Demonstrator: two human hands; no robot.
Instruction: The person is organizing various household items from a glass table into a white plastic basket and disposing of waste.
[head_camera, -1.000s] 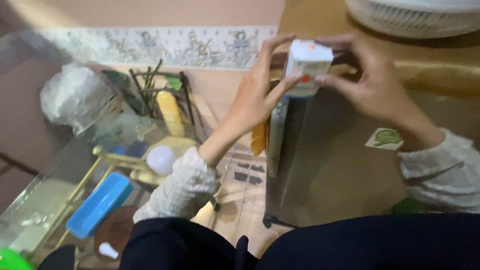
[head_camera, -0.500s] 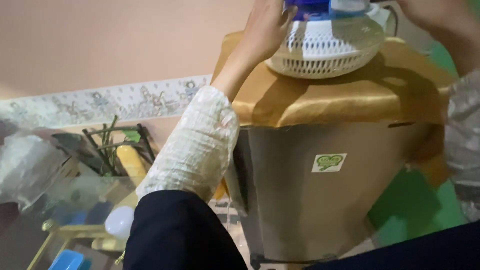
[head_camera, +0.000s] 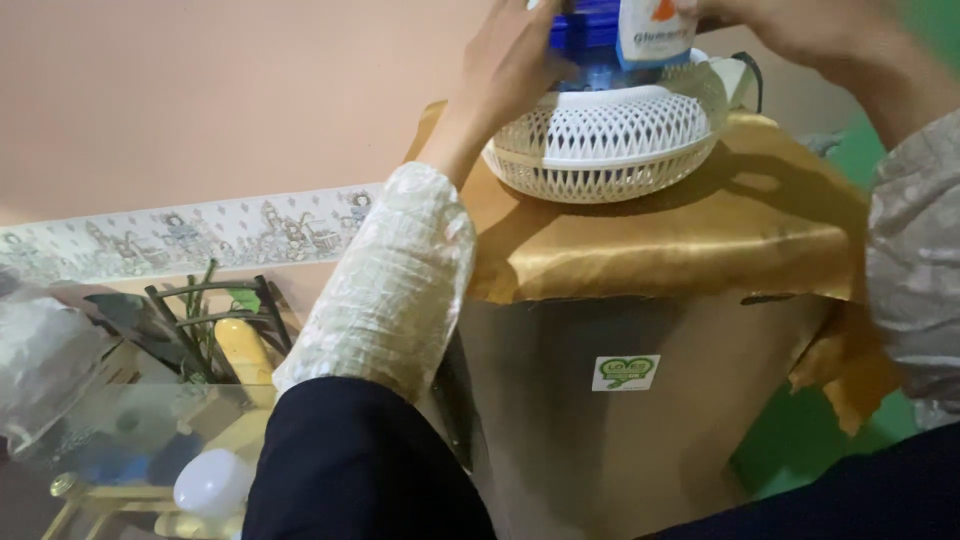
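Up top, a small white carton (head_camera: 655, 30) with an orange mark sits over a white lattice basket (head_camera: 600, 140), beside something blue (head_camera: 585, 40) inside it. Our right hand (head_camera: 800, 30) grips the carton from the right; fingers partly cut off by the frame edge. Our left hand (head_camera: 510, 60) rests curled against the blue item and basket rim; whether it grasps, we cannot tell. Basket stands on a gold cloth (head_camera: 680, 240) draped over a grey cabinet (head_camera: 600, 430). Lower left: glass table (head_camera: 120, 420), white bulb (head_camera: 212, 484).
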